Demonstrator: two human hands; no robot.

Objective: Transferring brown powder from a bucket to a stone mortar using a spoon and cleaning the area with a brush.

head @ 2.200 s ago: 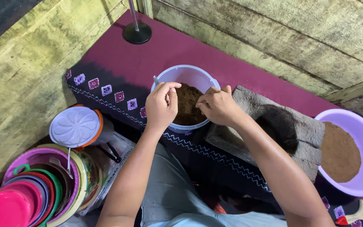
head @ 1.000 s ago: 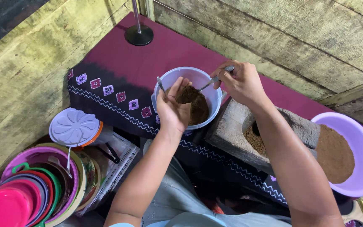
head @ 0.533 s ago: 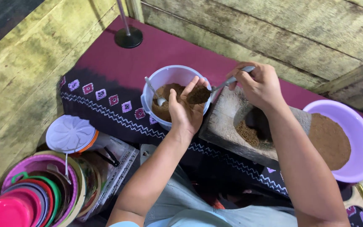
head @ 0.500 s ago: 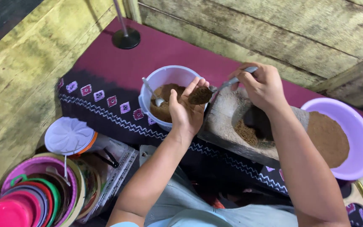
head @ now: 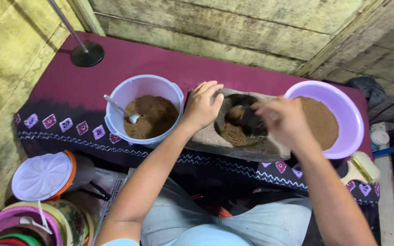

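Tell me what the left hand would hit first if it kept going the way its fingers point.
The left hand rests on the near-left edge of the stone mortar, fingers pointing away toward the wooden wall. Straight on, it would probably meet the mortar's far rim, then bare maroon cloth. Depth is hard to judge here.

Small white bottle w/ pale label [head: 380, 137] at far right edge; no signs/screens.
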